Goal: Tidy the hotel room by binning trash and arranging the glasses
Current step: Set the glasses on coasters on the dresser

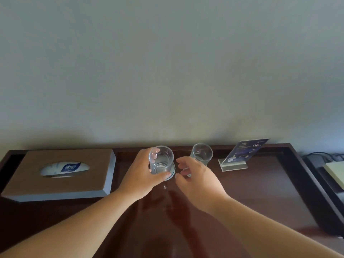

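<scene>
Two clear glasses stand upright near the back of a dark wooden desk (260, 192). My left hand (141, 174) grips the left glass (161, 159), which sits on a round coaster (172, 174). The right glass (202, 153) stands just behind my right hand (197, 175). That hand hovers between the two glasses with its fingers loosely curled and holds nothing. Whether it touches the right glass I cannot tell.
A flat tissue box (61, 174) lies at the left of the desk. A blue card in a clear stand (242, 155) sits at the right, against the grey wall. Cables and a pale flat object (335, 172) lie beyond the desk's right edge.
</scene>
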### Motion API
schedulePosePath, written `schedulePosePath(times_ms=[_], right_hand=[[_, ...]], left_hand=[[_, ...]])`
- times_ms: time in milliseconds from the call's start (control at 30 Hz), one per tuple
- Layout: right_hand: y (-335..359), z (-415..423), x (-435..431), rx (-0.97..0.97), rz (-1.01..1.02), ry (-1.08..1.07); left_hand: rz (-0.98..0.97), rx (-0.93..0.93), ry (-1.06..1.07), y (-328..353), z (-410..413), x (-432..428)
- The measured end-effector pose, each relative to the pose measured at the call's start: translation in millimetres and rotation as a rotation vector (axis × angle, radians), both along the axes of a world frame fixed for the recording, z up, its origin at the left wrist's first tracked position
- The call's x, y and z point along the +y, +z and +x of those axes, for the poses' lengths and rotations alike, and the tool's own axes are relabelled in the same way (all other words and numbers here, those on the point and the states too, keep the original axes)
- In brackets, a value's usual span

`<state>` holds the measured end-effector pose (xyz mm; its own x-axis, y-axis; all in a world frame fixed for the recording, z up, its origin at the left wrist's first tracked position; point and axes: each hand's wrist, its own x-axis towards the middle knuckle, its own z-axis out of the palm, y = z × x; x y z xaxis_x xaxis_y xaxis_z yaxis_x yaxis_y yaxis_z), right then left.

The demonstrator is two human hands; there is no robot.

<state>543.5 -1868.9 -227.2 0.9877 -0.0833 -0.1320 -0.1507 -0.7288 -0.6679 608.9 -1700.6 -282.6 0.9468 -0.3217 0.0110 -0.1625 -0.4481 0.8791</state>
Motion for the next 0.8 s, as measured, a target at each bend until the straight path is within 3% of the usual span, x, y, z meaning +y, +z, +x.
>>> schedulePosePath(times_ms=[800], right_hand=[[-33, 13, -14, 0.046, 0.062, -0.023]], left_hand=[[0.019, -0.004, 0.074, -51, 29, -20]])
